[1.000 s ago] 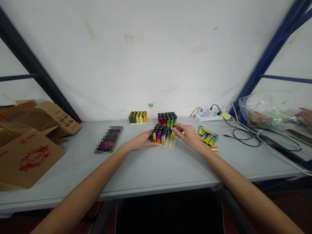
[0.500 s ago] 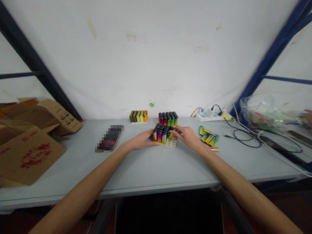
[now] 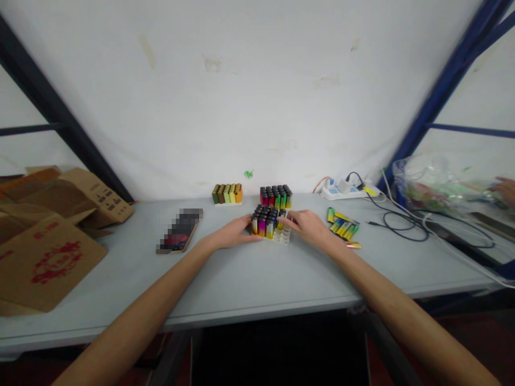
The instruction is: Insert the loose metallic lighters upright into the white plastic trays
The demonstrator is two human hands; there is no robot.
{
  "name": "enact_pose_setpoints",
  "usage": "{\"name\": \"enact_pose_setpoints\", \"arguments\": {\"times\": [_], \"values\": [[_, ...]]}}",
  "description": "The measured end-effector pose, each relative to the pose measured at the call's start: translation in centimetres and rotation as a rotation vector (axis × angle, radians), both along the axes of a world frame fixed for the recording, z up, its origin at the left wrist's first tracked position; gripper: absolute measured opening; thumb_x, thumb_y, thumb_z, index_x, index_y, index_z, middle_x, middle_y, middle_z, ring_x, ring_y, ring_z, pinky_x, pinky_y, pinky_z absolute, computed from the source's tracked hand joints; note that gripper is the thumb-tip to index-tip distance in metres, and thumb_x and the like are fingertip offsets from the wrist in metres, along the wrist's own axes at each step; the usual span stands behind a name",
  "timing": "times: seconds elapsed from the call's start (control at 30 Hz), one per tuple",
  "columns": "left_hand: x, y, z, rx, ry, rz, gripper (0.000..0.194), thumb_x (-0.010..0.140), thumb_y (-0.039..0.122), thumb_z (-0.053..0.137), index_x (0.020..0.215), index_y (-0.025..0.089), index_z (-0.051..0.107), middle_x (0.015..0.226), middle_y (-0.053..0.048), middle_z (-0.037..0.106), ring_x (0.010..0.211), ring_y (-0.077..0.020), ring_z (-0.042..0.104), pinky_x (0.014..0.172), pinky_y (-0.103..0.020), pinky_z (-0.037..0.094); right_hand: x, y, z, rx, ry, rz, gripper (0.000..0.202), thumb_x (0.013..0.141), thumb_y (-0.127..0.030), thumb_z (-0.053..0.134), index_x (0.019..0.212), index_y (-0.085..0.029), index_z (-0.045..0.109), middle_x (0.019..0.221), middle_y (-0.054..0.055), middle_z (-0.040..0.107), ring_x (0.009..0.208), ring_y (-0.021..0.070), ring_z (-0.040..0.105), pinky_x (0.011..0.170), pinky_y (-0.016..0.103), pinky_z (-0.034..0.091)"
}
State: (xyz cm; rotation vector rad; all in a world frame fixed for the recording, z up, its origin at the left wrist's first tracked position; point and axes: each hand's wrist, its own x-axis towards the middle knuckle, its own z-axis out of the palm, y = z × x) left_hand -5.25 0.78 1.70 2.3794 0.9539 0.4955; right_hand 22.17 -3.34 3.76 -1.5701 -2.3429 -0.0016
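A white tray [image 3: 284, 236] of upright lighters [image 3: 262, 225] stands in front of me, with bare slots at its front right. My left hand [image 3: 234, 232] is closed around the tray's left side, thumb along the front edge. At the right side, the fingers of my right hand [image 3: 304, 225] are closed at a yellow lighter [image 3: 280, 223] standing in the tray; the fingertips partly hide it. Several loose lighters [image 3: 345, 229] in yellow, green and blue lie to the right of that hand.
Behind are a second block of lighters [image 3: 276, 197] and a block of yellow and brown lighters [image 3: 227, 194]. A phone [image 3: 182, 230] and cardboard boxes [image 3: 60, 252] lie left. A power strip [image 3: 350, 191], black cable [image 3: 396, 230] and plastic bag [image 3: 428, 179] are right, near another person's hand [image 3: 506, 190].
The yellow lighter at my right hand now stands more upright in the tray. My left hand stays on the tray. The camera view has shifted slightly.
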Motion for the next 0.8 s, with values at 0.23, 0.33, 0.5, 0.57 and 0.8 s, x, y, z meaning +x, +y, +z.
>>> {"name": "enact_pose_setpoints", "arguments": {"times": [0.23,0.33,0.5,0.57,0.8], "values": [[0.1,-0.3,0.2,0.002,0.025,0.022,0.063,0.084,0.064,0.069,0.124,0.016,0.061,0.125,-0.012,0.070,0.108,-0.0307,0.067,0.098,-0.040,0.052,4.1,1.4,0.8,0.084,-0.068,-0.343,0.036,0.107,-0.041,0.041,0.105,-0.016,0.068,0.105,0.016,0.073,0.097,0.0261,0.068,0.077,0.031,0.042],[0.1,-0.2,0.3,0.010,0.024,0.021,0.065,0.083,0.066,0.069,0.125,0.016,0.061,0.126,-0.012,0.070,0.109,-0.0310,0.066,0.098,-0.040,0.052,7.4,2.5,0.1,0.035,-0.131,-0.570,0.034,0.104,-0.035,0.049,0.124,-0.012,0.063,0.124,0.022,0.066,0.116,0.0340,0.063,0.088,0.039,0.046],[0.1,-0.1,0.2,0.033,0.038,0.015,0.063,0.085,0.065,0.068,0.125,0.017,0.061,0.124,-0.012,0.070,0.106,-0.0309,0.067,0.096,-0.040,0.052,10.0,3.9,-1.7,-0.136,-0.149,-0.614,0.037,0.101,-0.032,0.051,0.131,-0.010,0.060,0.128,0.025,0.063,0.118,0.0364,0.062,0.092,0.044,0.048],[0.1,-0.1,0.2,0.032,0.043,0.017,0.062,0.085,0.065,0.068,0.124,0.017,0.061,0.123,-0.012,0.070,0.105,-0.0305,0.067,0.094,-0.039,0.052,9.6,4.3,-2.0,-0.118,-0.107,-0.554,0.040,0.100,-0.027,0.052,0.136,-0.012,0.057,0.128,0.023,0.064,0.118,0.0336,0.062,0.094,0.043,0.047],[0.1,-0.3,0.3,0.019,0.044,0.035,0.064,0.085,0.065,0.067,0.125,0.016,0.060,0.125,-0.012,0.070,0.108,-0.0308,0.067,0.097,-0.039,0.052,6.6,4.4,-1.3,0.001,0.164,-0.068,0.020,0.101,-0.029,0.051,0.105,-0.014,0.064,0.102,0.015,0.071,0.093,0.0219,0.066,0.088,0.030,0.048]]}}
